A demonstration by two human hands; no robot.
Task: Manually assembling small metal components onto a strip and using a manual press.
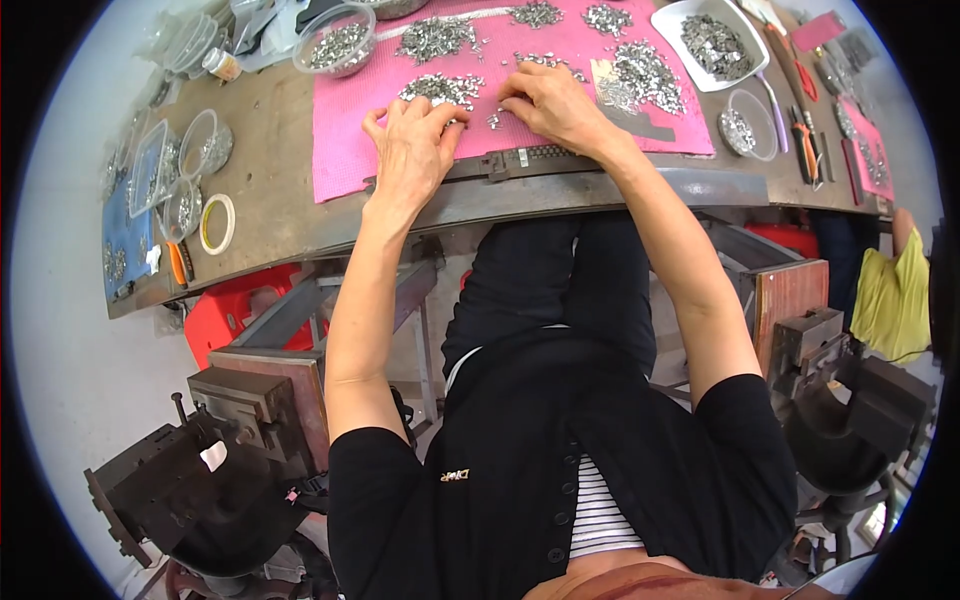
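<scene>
Both my hands are over a pink mat [340, 150] strewn with small silver metal pieces. My left hand [412, 145] is bent down at the near side of a pile of metal pieces [440, 88], its thumb and forefinger drawn together. To its right, my right hand [555, 105] has its fingers curled into a pinch, close to a few loose metal pieces [494, 121]. Whatever either set of fingertips grips is too small or hidden to make out. Just nearer than the hands, a dark metal strip with a row of small parts [545, 153] lies along the bench edge.
More piles [645, 75] cover the mat's far side. A white tray [665, 22] and a clear round tub [357, 62] of pieces stand beyond. Orange-handled pliers [803, 140] lie right; tape [217, 224] and plastic tubs [205, 140] sit left. Someone in a yellow top [890, 300] is at far right.
</scene>
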